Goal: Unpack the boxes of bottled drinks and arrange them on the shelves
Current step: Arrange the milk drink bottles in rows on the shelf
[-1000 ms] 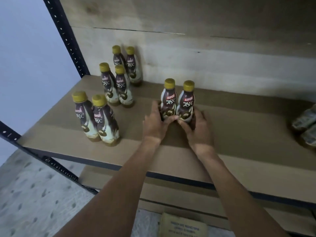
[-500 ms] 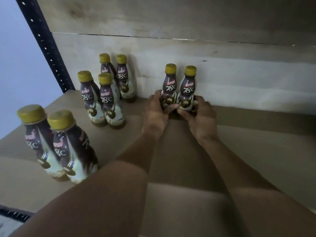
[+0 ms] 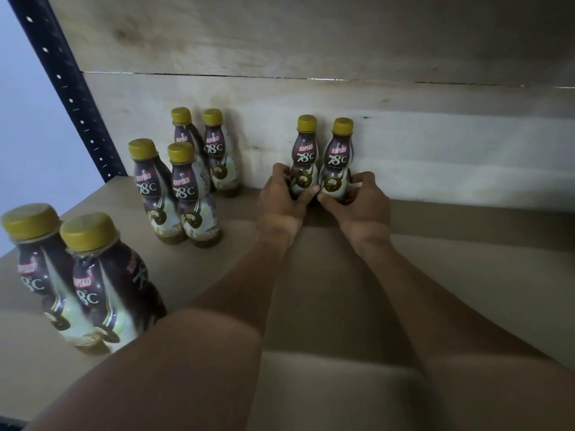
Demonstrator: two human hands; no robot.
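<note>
Two dark Kopiko 78°C bottles with gold caps stand upright side by side against the wooden back wall. My left hand [image 3: 281, 199] grips the left bottle [image 3: 306, 154] low on its body. My right hand [image 3: 359, 203] grips the right bottle [image 3: 339, 157] the same way, thumbs meeting in front. Both bottles rest on the brown shelf board [image 3: 466, 275].
Left of my hands stand three more pairs of the same bottles: a back pair [image 3: 202, 144], a middle pair [image 3: 174, 194] and a near pair [image 3: 77, 284]. A black perforated upright [image 3: 62, 85] marks the left end. The wooden back wall [image 3: 435, 144] closes the rear.
Both hands have pushed the two bottles from the middle of the shelf back to the rear wall, and my head has come closer over the shelf.
</note>
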